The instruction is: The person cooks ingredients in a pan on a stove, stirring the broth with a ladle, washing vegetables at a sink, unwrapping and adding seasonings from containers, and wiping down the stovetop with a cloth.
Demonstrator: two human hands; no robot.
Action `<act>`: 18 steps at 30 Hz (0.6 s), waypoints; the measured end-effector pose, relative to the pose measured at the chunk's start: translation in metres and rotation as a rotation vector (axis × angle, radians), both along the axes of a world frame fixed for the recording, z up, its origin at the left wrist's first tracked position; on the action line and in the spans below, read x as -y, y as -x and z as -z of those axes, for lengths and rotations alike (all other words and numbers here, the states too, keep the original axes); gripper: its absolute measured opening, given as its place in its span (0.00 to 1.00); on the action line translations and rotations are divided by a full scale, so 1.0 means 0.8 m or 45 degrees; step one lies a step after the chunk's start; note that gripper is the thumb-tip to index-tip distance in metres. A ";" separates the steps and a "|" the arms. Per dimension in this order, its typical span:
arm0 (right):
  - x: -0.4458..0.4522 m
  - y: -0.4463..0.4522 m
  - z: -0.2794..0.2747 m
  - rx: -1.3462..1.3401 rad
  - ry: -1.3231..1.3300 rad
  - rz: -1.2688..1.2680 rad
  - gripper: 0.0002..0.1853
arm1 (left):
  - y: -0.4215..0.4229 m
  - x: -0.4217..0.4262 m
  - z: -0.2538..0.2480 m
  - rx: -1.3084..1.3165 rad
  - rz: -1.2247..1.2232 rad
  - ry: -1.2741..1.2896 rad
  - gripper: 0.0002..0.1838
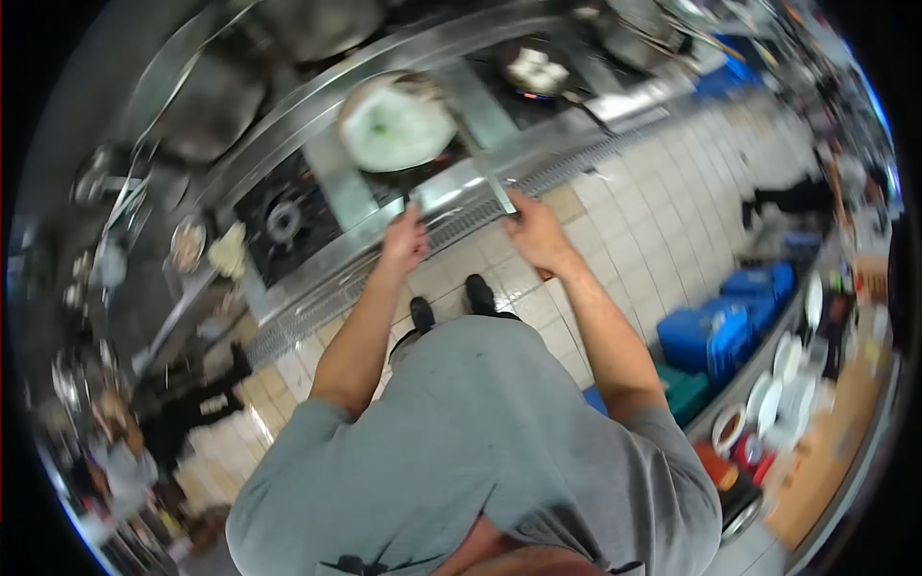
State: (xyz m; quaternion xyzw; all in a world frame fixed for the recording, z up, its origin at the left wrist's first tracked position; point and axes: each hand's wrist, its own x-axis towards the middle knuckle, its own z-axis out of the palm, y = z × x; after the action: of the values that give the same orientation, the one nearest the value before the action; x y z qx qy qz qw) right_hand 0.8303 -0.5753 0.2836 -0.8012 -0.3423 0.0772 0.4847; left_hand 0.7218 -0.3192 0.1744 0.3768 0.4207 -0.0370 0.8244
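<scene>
A wide pan (pixel 399 125) with pale, whitish contents and a green patch sits on the stove in front of me. My left hand (pixel 405 240) is closed round the pan's handle, just below its rim. To the right, my right hand (pixel 538 230) is closed on the end of a long, thin metal utensil (pixel 490 173) that slants up towards the pan. Motion blur hides the utensil's far end.
A smaller dark pan (pixel 536 72) with white pieces stands on the burner to the right. At the left are a bare burner (pixel 284 221) and a bowl (pixel 188 242). Blue bins (pixel 706 336) and a counter with dishes stand at the right. People are at both sides.
</scene>
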 end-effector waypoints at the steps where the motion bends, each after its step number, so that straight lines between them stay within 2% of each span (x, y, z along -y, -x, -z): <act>1: -0.014 -0.011 -0.021 -0.205 0.213 0.035 0.22 | -0.005 0.005 -0.012 -0.058 -0.004 -0.068 0.19; 2: -0.027 -0.019 -0.045 -0.392 0.444 0.091 0.21 | -0.003 0.005 -0.014 -0.020 -0.016 -0.062 0.19; 5: -0.051 -0.052 -0.008 -0.267 0.497 -0.055 0.16 | 0.000 0.001 -0.017 0.028 -0.012 0.011 0.19; 6: -0.060 -0.051 0.002 -0.398 0.436 -0.116 0.10 | 0.000 0.001 -0.024 0.024 -0.046 0.014 0.19; 7: -0.063 -0.044 0.012 -0.400 0.445 -0.146 0.10 | -0.001 0.000 -0.030 -0.013 -0.027 0.005 0.18; 9: -0.073 -0.006 -0.014 -1.282 0.119 -0.053 0.06 | 0.000 -0.004 -0.037 -0.044 -0.033 0.004 0.18; 10: -0.077 0.007 -0.027 -1.514 0.004 -0.029 0.05 | 0.001 -0.005 -0.037 -0.054 -0.009 -0.022 0.18; 11: -0.077 0.008 -0.039 -1.514 0.024 -0.042 0.05 | 0.002 -0.004 -0.037 -0.066 0.017 -0.045 0.18; 13: -0.078 0.007 -0.057 -2.076 -0.408 0.117 0.08 | 0.002 -0.002 -0.043 -0.079 -0.010 -0.056 0.18; 14: -0.072 -0.001 -0.058 -2.256 -0.503 0.080 0.12 | 0.003 -0.001 -0.045 -0.060 -0.005 -0.070 0.18; 15: -0.070 -0.003 -0.074 -2.240 -0.458 0.073 0.14 | 0.007 -0.002 -0.043 -0.043 0.001 -0.085 0.18; 17: -0.066 0.002 -0.086 -1.669 -0.044 -0.057 0.15 | 0.012 -0.005 -0.041 -0.031 0.001 -0.064 0.19; 18: -0.063 0.003 -0.085 -1.667 -0.036 -0.059 0.15 | 0.012 -0.005 -0.039 -0.017 0.018 -0.041 0.19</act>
State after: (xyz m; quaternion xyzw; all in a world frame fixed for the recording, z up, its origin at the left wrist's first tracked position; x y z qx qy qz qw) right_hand 0.8281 -0.5252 0.3514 -0.5747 0.0054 0.5547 0.6017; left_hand 0.7121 -0.3152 0.2059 0.3927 0.4242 -0.0386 0.8151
